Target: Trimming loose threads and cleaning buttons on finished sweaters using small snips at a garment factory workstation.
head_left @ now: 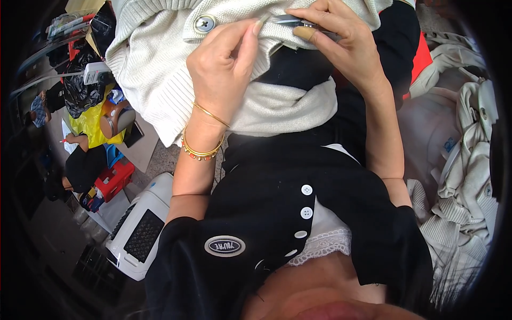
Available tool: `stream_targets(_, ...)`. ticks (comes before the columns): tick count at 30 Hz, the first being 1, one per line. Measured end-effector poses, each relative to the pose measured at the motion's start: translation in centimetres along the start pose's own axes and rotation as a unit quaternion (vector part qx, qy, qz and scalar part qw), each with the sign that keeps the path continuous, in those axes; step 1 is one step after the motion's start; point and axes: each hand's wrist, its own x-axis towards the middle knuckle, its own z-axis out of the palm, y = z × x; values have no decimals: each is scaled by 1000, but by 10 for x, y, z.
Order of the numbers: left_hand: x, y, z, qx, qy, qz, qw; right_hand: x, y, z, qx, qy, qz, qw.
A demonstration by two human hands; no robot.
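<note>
A cream knitted cardigan [154,80] with ribbed bands lies bunched across my lap. One large dark-centred button [205,23] shows on its band, left of my fingers. My left hand [224,61] is closed in a pinch over the knit; what sits between thumb and forefinger is too small to make out. Held in my right hand [341,45] is a pair of thread snips [290,21], blades pointing left toward the pinched fingertips. A tan wrap [304,33] covers one right fingertip. Part of the snips is hidden behind the fingers.
More cream knitwear [469,160] is heaped at the right. On the left are a white box-shaped appliance [141,229], a red container [114,178], a yellow bag [90,125] and a black plastic bag [85,88]. Another person's hand [77,141] shows at far left.
</note>
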Motion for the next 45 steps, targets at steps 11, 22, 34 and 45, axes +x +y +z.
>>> stream_targets(11,-1,1,-1,-1,2,13,1000,-1,1,-2,1,3,0,1000)
stream_targets(22,-1,1,3,-54,62,37,996,-1,-4,-6,31,-18,-14,999)
stream_targets(34,0,4,3,-64,50,29,996,-1,-7,-9,45,-17,-24,999)
stream_targets(45,1,11,-9,-70,-27,9,997,3,-10,-15,-1,-22,-69,997)
